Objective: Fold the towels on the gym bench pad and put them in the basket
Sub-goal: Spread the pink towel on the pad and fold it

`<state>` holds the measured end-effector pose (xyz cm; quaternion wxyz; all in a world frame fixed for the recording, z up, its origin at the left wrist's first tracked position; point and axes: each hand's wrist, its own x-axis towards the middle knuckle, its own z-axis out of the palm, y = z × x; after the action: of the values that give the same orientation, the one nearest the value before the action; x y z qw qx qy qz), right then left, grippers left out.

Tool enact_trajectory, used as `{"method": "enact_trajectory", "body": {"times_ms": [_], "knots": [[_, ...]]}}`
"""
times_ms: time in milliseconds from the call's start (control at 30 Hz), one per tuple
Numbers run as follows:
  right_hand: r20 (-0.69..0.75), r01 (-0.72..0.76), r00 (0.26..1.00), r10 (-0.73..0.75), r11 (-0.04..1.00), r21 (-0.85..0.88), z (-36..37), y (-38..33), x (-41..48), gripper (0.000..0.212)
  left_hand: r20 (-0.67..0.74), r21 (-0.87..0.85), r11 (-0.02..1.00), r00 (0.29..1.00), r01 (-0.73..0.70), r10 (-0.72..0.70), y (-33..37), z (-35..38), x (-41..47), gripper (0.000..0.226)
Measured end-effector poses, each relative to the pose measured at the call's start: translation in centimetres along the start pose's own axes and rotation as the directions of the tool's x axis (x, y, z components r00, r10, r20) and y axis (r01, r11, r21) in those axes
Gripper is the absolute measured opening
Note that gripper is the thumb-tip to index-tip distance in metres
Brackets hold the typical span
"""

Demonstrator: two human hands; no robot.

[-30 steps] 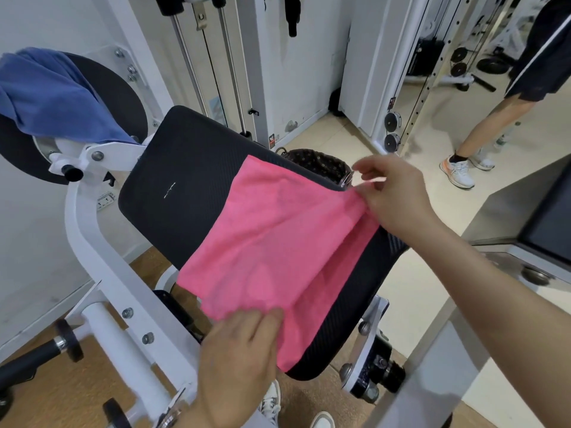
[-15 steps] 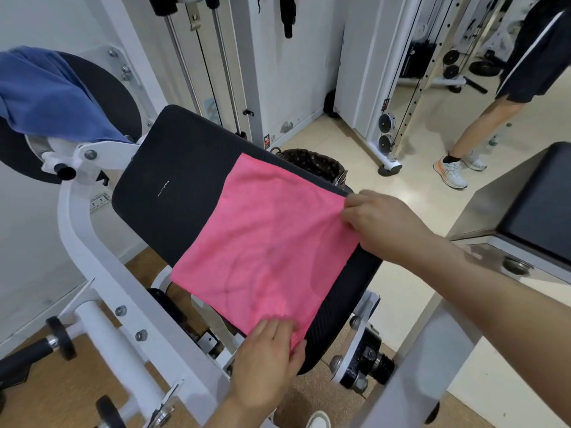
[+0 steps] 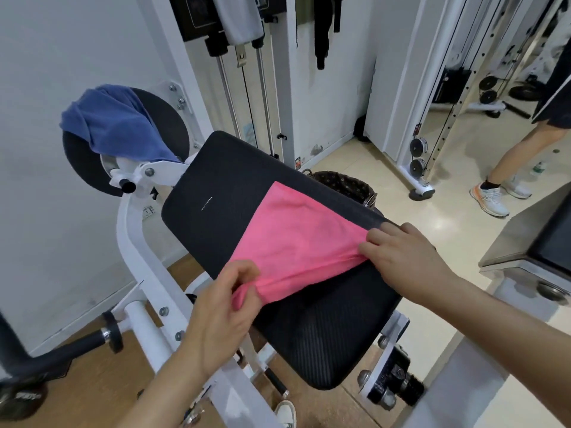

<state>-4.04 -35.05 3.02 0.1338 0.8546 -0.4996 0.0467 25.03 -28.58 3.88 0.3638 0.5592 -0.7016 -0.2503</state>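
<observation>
1. Gym machines with white frames and cable stacks crowd a tiled room in the head-camera view, with a bystander's legs (image 3: 506, 168) at far right.
2. At centre, a black bench pad (image 3: 324, 329) carries a pink towel (image 3: 296, 239). It is spread across the pad's middle and reaches the far edge, with its near edge raised off the surface.
3. The person's left hand (image 3: 222, 316) pinches the towel's near left corner, the cloth bunched between thumb and curled fingers. The right hand (image 3: 408, 257) grips the opposite corner, fingers curled onto the fabric near the pad's right side.
4. The first fold of the pink towel appears to be in hand. The next move likely calls for carrying both held corners over to the far edge, keeping them level so the edges meet, then pressing the fold flat.
5. By count there are two towels. One is the pink one on the pad; the other is a blue towel (image 3: 117, 122) draped unfolded over a round black disc (image 3: 173, 125) at upper left.
6. One dark patterned basket (image 3: 346, 186) sits just behind the pad's far edge, partly hidden. Its contents cannot be made out.
</observation>
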Motion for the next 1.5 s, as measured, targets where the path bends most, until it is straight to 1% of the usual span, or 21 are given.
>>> {"method": "enact_trajectory", "body": {"times_ms": [67, 100, 167, 267, 333, 367, 467, 533, 567, 600, 633, 667, 700, 767, 867, 967, 1033, 1167, 1233, 1367, 1500], "knots": [[0.015, -0.132, 0.991, 0.132, 0.964, 0.231, -0.9, -0.3, 0.7, 0.016, 0.075, -0.012, 0.999, 0.997, -0.033, 0.034, 0.6, -3.0, 1.0, 0.021], [0.09, -0.22, 0.975, 0.201, 0.899, 0.379, -2.2, -0.3, 1.2, 0.014, 0.131, 0.01, 0.999, 0.99, -0.052, 0.05, 0.7, -4.6, 1.4, 0.02], [0.242, -0.326, 0.945, 0.219, 0.675, 0.663, -4.6, -0.1, 2.3, 0.012, 0.233, 0.125, 0.991, 0.972, -0.053, 0.022, 0.7, -7.8, 1.8, 0.03], [0.235, -0.257, 0.966, 0.11, 0.535, 0.805, -8.0, -0.3, 3.6, 0.02, 0.289, 0.327, 0.942, 0.957, -0.08, -0.019, 0.5, -11.9, 2.0, 0.043], [0.217, -0.212, 0.976, 0.037, 0.415, 0.885, -9.6, -0.9, 4.1, 0.02, 0.243, 0.348, 0.934, 0.97, -0.087, 0.0, 0.9, -13.8, 2.3, 0.045], [0.215, -0.206, 0.977, 0.008, 0.326, 0.923, -10.2, -1.3, 4.3, 0.018, 0.207, 0.292, 0.956, 0.978, -0.041, -0.021, 1.3, -14.8, 2.6, 0.042], [0.23, -0.231, 0.972, -0.056, 0.0, 0.973, -11.3, -2.3, 4.8, 0.012, 0.14, -0.028, 0.996, 0.987, 0.087, -0.082, 1.1, -18.1, 3.8, 0.014], [0.247, -0.258, 0.965, -0.089, -0.151, 0.954, -11.4, -2.8, 5.2, 0.029, 0.109, -0.192, 0.972, 0.988, 0.133, -0.113, 0.2, -20.2, 5.3, 0.021], [0.248, -0.259, 0.966, -0.078, -0.206, 0.944, -11.3, -3.2, 5.6, 0.032, 0.098, -0.247, 0.956, 0.986, 0.159, -0.138, -0.4, -21.0, 6.3, 0.022], [0.259, -0.262, 0.965, -0.044, -0.235, 0.936, -11.0, -3.6, 6.0, 0.029, 0.101, -0.28, 0.943, 0.982, 0.18, -0.157, -1.1, -21.4, 7.5, 0.029], [0.281, -0.272, 0.96, 0.009, -0.22, 0.937, -10.6, -4.0, 6.4, 0.02, 0.106, -0.3, 0.934, 0.98, 0.193, -0.168, -2.0, -21.5, 9.0, 0.038], [0.313, -0.299, 0.946, 0.08, -0.156, 0.942, -10.0, -4.4, 6.8, 0.011, 0.104, -0.292, 0.934, 0.978, 0.204, -0.181, -2.9, -21.3, 10.6, 0.043], [0.338, -0.333, 0.927, 0.164, -0.055, 0.941, -9.0, -4.8, 7.3, 0.01, 0.111, -0.265, 0.939, 0.974, 0.22, -0.197, -3.9, -20.8, 12.4, 0.036], [0.363, -0.417, 0.876, 0.317, 0.119, 0.901, -6.4, -5.4, 8.4, 0.015, 0.179, -0.132, 0.958, 0.957, 0.256, -0.231, -6.6, -19.1, 16.3, 0.01], [0.385, -0.564, 0.768, 0.512, 0.255, 0.785, -1.9, -6.1, 10.0, 0.023, 0.366, 0.072, 0.964, 0.893, 0.254, -0.263, -10.9, -15.5, 21.7, 0.022], [0.313, -0.656, 0.693, 0.65, 0.387, 0.648, 1.4, -6.2, 11.2, 0.024, 0.415, 0.134, 0.966, 0.873, 0.219, -0.256, -14.1, -11.9, 26.1, 0.021], [0.265, -0.678, 0.664, 0.699, 0.413, 0.608, 2.1, -6.3, 11.8, 0.021, 0.395, 0.111, 0.972, 0.888, 0.209, -0.236, -15.2, -10.1, 28.3, 0.015], [0.246, -0.737, 0.616, 0.748, 0.439, 0.514, 2.1, -6.1, 12.8, 0.008, 0.36, 0.106, 0.984, 0.917, 0.142, -0.171, -16.4, -8.0, 31.5, 0.011], [0.211, -0.746, 0.614, 0.761, 0.47, 0.473, 1.9, -5.9, 13.4, 0.008, 0.36, 0.159, 0.986, 0.927, 0.051, -0.106, -16.6, -7.3, 33.2, 0.01], [0.165, -0.755, 0.592, 0.789, 0.471, 0.456, 2.1, -5.1, 14.5, 0.01, 0.414, 0.262, 0.956, 0.91, -0.13, 0.01, -16.4, -6.2, 36.5, 0.011], [0.152, -0.77, 0.564, 0.811, 0.45, 0.453, 2.6, -4.5, 15.2, 0.015, 0.409, 0.256, 0.955, 0.912, -0.149, 0.032, -16.4, -5.5, 38.6, 0.006]]}}
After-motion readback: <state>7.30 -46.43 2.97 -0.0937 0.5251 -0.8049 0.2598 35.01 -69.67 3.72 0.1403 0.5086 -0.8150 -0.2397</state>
